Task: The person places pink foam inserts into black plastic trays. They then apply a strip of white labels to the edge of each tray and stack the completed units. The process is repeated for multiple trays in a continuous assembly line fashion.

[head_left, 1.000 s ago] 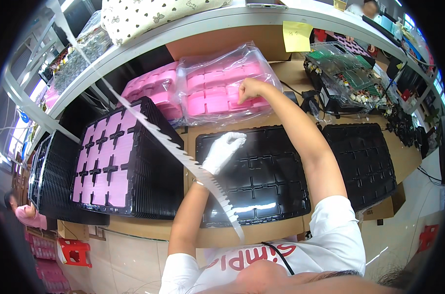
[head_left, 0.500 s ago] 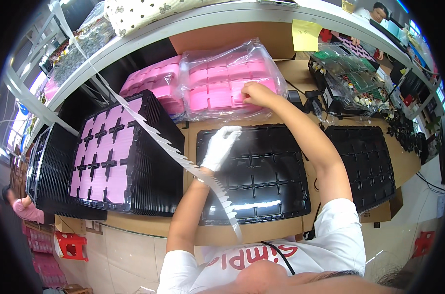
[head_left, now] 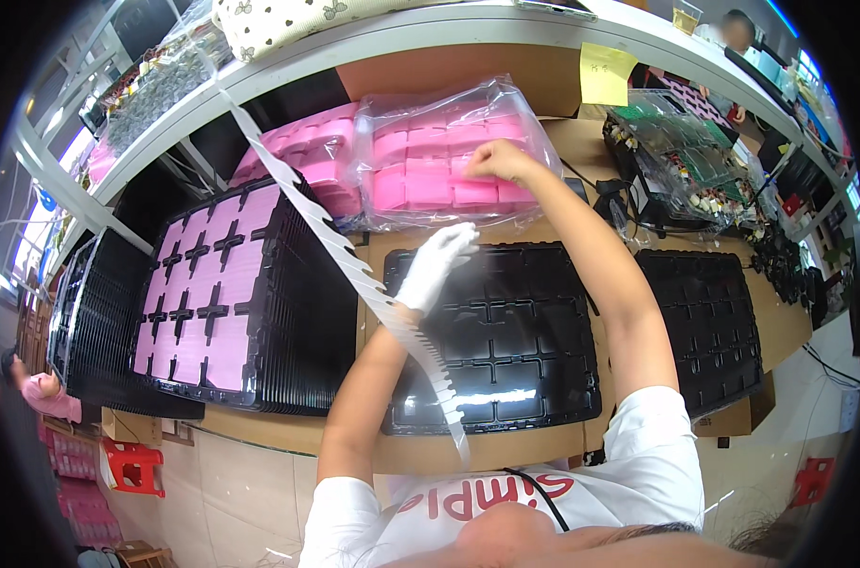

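Left grip [head_left: 434, 272], white-gloved, is moving up since the earlier frame, its fingers less curled and now overlapping the far edge of the middle black plastic tray [head_left: 539, 327]; can't tell whether it is closing on anything. Right grip [head_left: 502, 161], bare, is staying bent inward over the clear plastic bag [head_left: 501, 99]; contact and hold unclear. Pink foam pieces [head_left: 428, 175] are sitting inside that bag, at the back of the cardboard-covered surface [head_left: 259, 431]. Pale serrated strip [head_left: 339, 249] is running diagonally across the view. Foam-topped tray stack [head_left: 302, 341] is standing left of the middle tray; another black tray [head_left: 704, 327] is lying right.
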A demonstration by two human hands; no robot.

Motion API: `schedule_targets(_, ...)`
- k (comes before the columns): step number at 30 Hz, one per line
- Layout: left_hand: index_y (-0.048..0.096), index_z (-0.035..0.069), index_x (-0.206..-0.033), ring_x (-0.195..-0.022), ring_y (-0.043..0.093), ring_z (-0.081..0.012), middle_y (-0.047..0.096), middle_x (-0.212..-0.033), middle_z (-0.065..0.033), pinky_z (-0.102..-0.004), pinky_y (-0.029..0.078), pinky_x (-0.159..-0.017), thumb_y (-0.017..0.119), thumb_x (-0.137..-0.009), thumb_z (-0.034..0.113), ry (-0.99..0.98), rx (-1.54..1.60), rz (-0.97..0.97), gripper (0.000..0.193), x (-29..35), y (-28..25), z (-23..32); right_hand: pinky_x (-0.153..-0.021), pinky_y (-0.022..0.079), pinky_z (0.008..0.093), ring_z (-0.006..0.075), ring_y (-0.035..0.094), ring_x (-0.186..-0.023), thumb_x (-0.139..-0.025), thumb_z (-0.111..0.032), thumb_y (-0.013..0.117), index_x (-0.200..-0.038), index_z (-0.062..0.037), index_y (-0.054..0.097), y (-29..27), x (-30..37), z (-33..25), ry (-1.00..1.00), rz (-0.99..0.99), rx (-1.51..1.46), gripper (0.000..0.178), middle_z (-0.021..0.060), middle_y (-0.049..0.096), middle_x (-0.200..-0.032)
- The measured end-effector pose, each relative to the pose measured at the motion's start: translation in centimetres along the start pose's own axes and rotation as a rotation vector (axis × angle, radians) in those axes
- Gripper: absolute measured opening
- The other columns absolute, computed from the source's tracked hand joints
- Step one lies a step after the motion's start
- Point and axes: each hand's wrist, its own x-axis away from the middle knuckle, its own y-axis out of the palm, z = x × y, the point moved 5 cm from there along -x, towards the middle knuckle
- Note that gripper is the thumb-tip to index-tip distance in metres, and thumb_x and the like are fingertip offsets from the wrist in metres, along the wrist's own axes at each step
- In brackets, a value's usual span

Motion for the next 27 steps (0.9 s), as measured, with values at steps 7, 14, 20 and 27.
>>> schedule_targets(7,0.002,0.001,-0.153,-0.144,0.027,-0.0326,0.017,-0.158,-0.0221,-0.0432,0.03,-0.114,0.053,-0.082,0.074,0.114,0.904,-0.019,0.114,-0.1,-0.2,1.7,-0.085,0.047,0.0308,0.0161,0.062,-0.095,-0.083,-0.018,0.075,-0.086,-0.0044,0.069,-0.3,7.2,-9.1,-0.424,0.581,-0.331,0.015,0.0053,0.07,-0.094)
schedule_targets(14,0.051,0.007,-0.109,-0.073,0.053,-0.0158,0.048,-0.087,-0.0048,-0.027,0.054,-0.063,0.061,-0.089,0.055,0.17,0.945,0.357,0.053,2.0,-4.1,1.6,-0.091,0.041,0.0355,0.0214,0.056,-0.101,-0.082,-0.029,0.077,-0.098,-0.0082,0.066,-1.6,17.2,-5.0,-0.357,0.915,0.163,0.028,0.0045,0.064,-0.101)
schedule_targets(20,0.055,0.016,-0.106,-0.059,0.051,-0.0089,0.054,-0.086,0.0017,-0.0188,0.041,-0.046,0.078,-0.083,0.034,0.018,0.507,0.4,0.037,4.2,-8.9,0.4,-0.078,0.044,0.0336,0.0119,0.057,-0.096,-0.084,-0.03,0.077,-0.109,-0.0098,0.063,2.0,18.8,4.7,0.423,0.354,-1.172,0.035,0.0001,0.064,-0.101)
schedule_targets(27,0.064,0.009,-0.093,-0.054,0.045,-0.0045,0.052,-0.072,0.0061,-0.0206,0.035,-0.049,0.076,-0.085,0.019,0.018,-0.049,0.546,0.017,10.9,-9.4,-0.9,-0.073,0.047,0.0236,0.0101,0.062,-0.084,-0.083,-0.013,0.074,-0.104,-0.0048,0.063,1.1,26.2,5.3,0.293,0.408,-0.799,0.025,0.0031,0.068,-0.094)
